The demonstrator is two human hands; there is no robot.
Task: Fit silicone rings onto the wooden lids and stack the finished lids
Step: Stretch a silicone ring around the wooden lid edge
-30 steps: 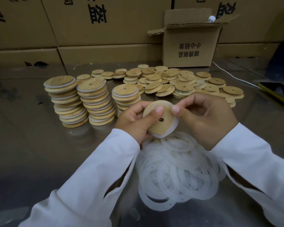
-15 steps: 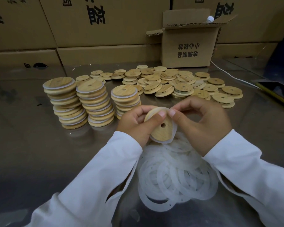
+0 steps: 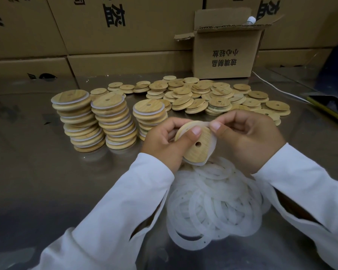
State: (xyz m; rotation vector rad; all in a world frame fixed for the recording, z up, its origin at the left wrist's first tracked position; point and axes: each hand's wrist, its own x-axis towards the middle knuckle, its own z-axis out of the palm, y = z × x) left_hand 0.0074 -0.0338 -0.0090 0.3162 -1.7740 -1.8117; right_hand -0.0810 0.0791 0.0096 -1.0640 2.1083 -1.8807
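My left hand (image 3: 164, 141) grips a round wooden lid (image 3: 197, 150) with a small hole, thumb pressed on its face. My right hand (image 3: 246, 137) pinches the white silicone ring (image 3: 213, 145) at the lid's upper right edge; the ring wraps part of the rim. A heap of loose silicone rings (image 3: 213, 203) lies on the table below my hands. Three stacks of ringed lids (image 3: 111, 121) stand to the left. Several bare wooden lids (image 3: 213, 94) are spread out behind my hands.
An open cardboard box (image 3: 224, 47) stands at the back right, with a bottle cap (image 3: 251, 20) showing inside. Large cartons (image 3: 115, 26) wall off the back. A white cable (image 3: 277, 89) and a dark, yellow-edged object (image 3: 332, 106) lie at the right. The metal table (image 3: 37, 182) is reflective.
Both hands have turned the lid and worked the ring further round its rim; my right thumb has shifted to the lid's upper edge. The camera has tilted slightly.
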